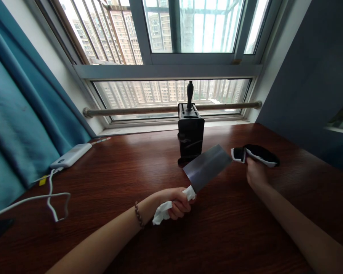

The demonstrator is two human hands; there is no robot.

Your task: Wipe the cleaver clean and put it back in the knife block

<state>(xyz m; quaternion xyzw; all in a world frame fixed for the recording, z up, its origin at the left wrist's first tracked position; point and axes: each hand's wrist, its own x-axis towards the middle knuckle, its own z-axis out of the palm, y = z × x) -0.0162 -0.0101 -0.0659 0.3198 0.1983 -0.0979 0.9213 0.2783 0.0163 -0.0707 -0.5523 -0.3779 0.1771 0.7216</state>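
My left hand point(178, 203) is closed round the handle of a cleaver point(208, 166). White tissue point(162, 213) wraps that handle and sticks out on both sides of the fist. The broad blade points up and to the right, above the table. In my right hand point(256, 173) is a black cloth point(261, 153) with a white edge, gripped from below; its near end is close to the blade's tip. Behind the blade stands a black knife block point(191, 137), with one black-handled tool point(190, 93) upright in its top. What that handle belongs to is hidden inside the block.
The reddish-brown wooden table point(125, 163) reaches to the window. At the left lie a white power bank point(72, 156) and a white cable point(50, 199), beside a blue curtain point(25, 106). A metal rail point(143, 111) crosses behind the block. A dark wall point(300, 87) borders the right side.
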